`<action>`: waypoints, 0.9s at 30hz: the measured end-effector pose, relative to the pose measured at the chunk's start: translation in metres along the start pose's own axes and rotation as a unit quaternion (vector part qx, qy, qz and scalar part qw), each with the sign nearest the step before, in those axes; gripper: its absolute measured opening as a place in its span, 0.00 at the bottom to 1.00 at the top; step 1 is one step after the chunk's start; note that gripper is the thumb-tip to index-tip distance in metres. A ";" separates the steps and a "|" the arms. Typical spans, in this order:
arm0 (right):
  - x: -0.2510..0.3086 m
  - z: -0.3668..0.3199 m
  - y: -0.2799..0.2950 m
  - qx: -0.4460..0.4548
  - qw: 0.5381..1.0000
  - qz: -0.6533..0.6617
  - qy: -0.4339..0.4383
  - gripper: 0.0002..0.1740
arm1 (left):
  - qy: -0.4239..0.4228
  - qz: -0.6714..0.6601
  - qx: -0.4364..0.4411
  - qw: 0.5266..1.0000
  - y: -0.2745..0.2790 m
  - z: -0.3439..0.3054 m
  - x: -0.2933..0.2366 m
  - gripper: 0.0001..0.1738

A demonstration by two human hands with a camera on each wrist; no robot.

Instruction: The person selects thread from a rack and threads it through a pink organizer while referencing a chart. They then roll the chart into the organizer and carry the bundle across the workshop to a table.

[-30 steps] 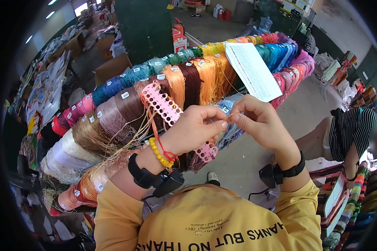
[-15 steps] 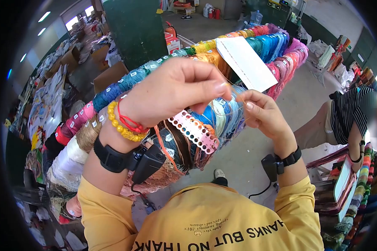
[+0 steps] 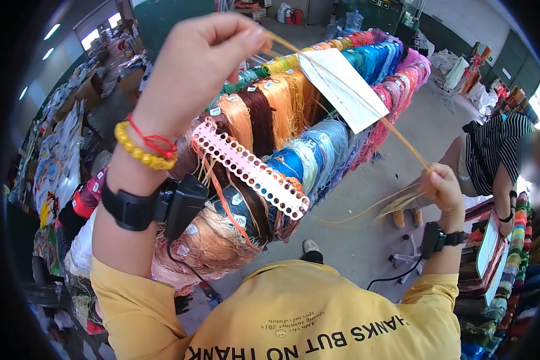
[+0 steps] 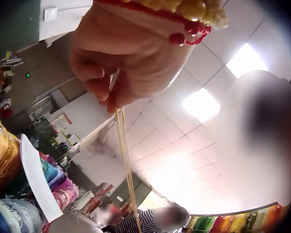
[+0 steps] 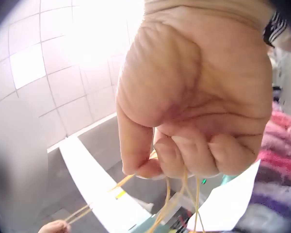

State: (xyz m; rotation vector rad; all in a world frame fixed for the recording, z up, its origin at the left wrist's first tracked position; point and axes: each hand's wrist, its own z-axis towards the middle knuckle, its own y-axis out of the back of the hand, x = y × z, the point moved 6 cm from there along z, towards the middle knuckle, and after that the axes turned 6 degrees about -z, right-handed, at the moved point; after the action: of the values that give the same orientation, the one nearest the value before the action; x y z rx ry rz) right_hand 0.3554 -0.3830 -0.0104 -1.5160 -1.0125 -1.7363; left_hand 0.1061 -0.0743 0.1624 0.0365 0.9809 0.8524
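Observation:
Golden-yellow thread (image 3: 409, 141) stretches taut between my two raised hands, crossing over a white printed sheet (image 3: 365, 114) in the head view. My left hand (image 3: 195, 69), high at upper left, pinches one end between thumb and forefinger; doubled strands (image 4: 127, 167) run from those fingertips in the left wrist view. My right hand (image 3: 445, 191), lower and to the right, grips the other end with curled fingers (image 5: 228, 153). Loose thread tails (image 5: 184, 191) hang below it. A pink card with holes along its edges (image 3: 246, 167) lies on the skeins below my hands, orange thread hanging from it.
Rows of labelled coloured thread skeins (image 3: 276, 108) fill the rack in front of me. At right, another person in a striped top (image 3: 499, 157) stands by a second rack of colourful thread (image 3: 505, 273). Cardboard boxes (image 3: 87, 93) stand at left.
My hands were close together and have moved apart, the left up and left, the right down and right. The thread between them is now drawn out long.

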 end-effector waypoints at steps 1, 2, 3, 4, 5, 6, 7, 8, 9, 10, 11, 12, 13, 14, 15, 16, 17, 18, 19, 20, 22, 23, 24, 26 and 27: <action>-0.007 -0.009 0.022 -0.038 0.999 0.006 0.000 0.18 | 0.019 0.020 0.000 1.000 -0.002 -0.002 0.017 0.12; -0.013 -0.017 0.038 -0.049 0.999 0.013 -0.005 0.17 | 0.025 0.046 0.007 0.999 -0.005 -0.005 0.031 0.12; -0.022 -0.025 0.056 -0.087 0.996 -0.009 -0.021 0.17 | 0.031 0.072 0.014 0.997 -0.010 -0.008 0.044 0.12; -0.030 -0.032 0.071 -0.114 0.992 -0.023 -0.055 0.17 | 0.021 0.049 0.007 0.999 -0.017 -0.013 0.053 0.13; -0.037 -0.038 0.084 -0.140 0.985 -0.037 -0.089 0.17 | 0.057 0.075 0.026 0.995 -0.025 -0.019 0.061 0.12; -0.044 -0.041 0.099 -0.171 0.968 -0.128 -0.130 0.15 | 0.044 0.102 0.045 0.993 -0.035 -0.025 0.065 0.12; -0.048 -0.042 0.113 -0.198 0.941 -0.216 -0.171 0.14 | 0.030 0.130 0.064 0.989 -0.044 -0.031 0.070 0.12; -0.052 -0.043 0.123 -0.220 0.903 -0.303 -0.209 0.13 | 0.044 0.143 0.081 0.985 -0.054 -0.039 0.077 0.11; -0.038 -0.042 0.127 -0.292 0.814 -0.478 -0.154 0.12 | 0.058 0.157 0.096 0.981 -0.064 -0.047 0.083 0.11; -0.023 -0.037 0.115 -0.350 0.687 -0.631 -0.091 0.13 | 0.086 0.143 0.117 0.979 -0.073 -0.053 0.094 0.11; -0.008 -0.028 0.092 -0.390 0.529 -0.753 -0.020 0.15 | 0.080 0.135 0.104 0.982 -0.080 -0.060 0.099 0.11; 0.006 -0.010 0.062 -0.377 0.671 -0.638 0.016 0.18 | 0.106 0.119 0.106 0.982 -0.086 -0.066 0.105 0.11; 0.030 0.009 0.015 -0.350 0.791 -0.498 0.048 0.22 | 0.132 0.103 0.110 0.980 -0.091 -0.071 0.109 0.11; 0.041 0.030 -0.035 -0.281 0.892 -0.355 0.000 0.23 | 0.152 0.087 0.112 0.978 -0.094 -0.075 0.110 0.11; 0.037 0.051 -0.084 -0.162 0.950 -0.265 0.037 0.26 | 0.173 0.072 0.112 0.976 -0.095 -0.080 0.112 0.11; 0.032 0.068 -0.134 -0.038 0.986 -0.158 0.047 0.30 | 0.180 0.046 0.105 0.977 -0.096 -0.085 0.120 0.11; 0.032 0.077 -0.180 0.063 0.992 -0.068 0.090 0.32 | 0.186 0.038 0.102 0.977 -0.094 -0.090 0.123 0.11; 0.026 0.085 -0.215 0.130 0.988 -0.026 0.080 0.32 | 0.203 0.021 0.077 0.976 -0.090 -0.096 0.125 0.11; 0.018 0.092 -0.243 0.199 0.977 0.015 0.069 0.32 | 0.220 0.005 0.051 0.974 -0.084 -0.103 0.128 0.11; -0.002 0.103 -0.257 0.197 0.976 0.014 0.093 0.31 | 0.240 -0.045 0.021 0.969 -0.081 -0.115 0.144 0.10; -0.010 0.112 -0.269 0.171 0.976 -0.077 0.108 0.28 | 0.248 -0.029 -0.007 0.968 -0.067 -0.130 0.147 0.10; -0.009 0.112 -0.270 0.168 0.970 -0.128 0.116 0.24 | 0.251 -0.029 -0.023 0.967 -0.062 -0.139 0.151 0.10; -0.003 0.111 -0.271 0.156 0.966 -0.154 0.138 0.20 | 0.273 -0.061 -0.034 0.959 -0.060 -0.146 0.151 0.11; 0.009 0.112 -0.274 0.102 0.940 -0.220 0.241 0.09 | 0.319 -0.119 -0.063 0.938 -0.059 -0.159 0.158 0.10; 0.009 0.115 -0.277 0.104 0.934 -0.226 0.256 0.08 | 0.344 -0.156 -0.071 0.923 -0.058 -0.163 0.157 0.10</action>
State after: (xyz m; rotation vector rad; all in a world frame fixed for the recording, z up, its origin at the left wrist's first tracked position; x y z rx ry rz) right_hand 0.1807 -0.1408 -0.0371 -0.6627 -1.2689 -2.0992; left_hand 0.0631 -0.0670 -0.0676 -0.5671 1.5275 0.6398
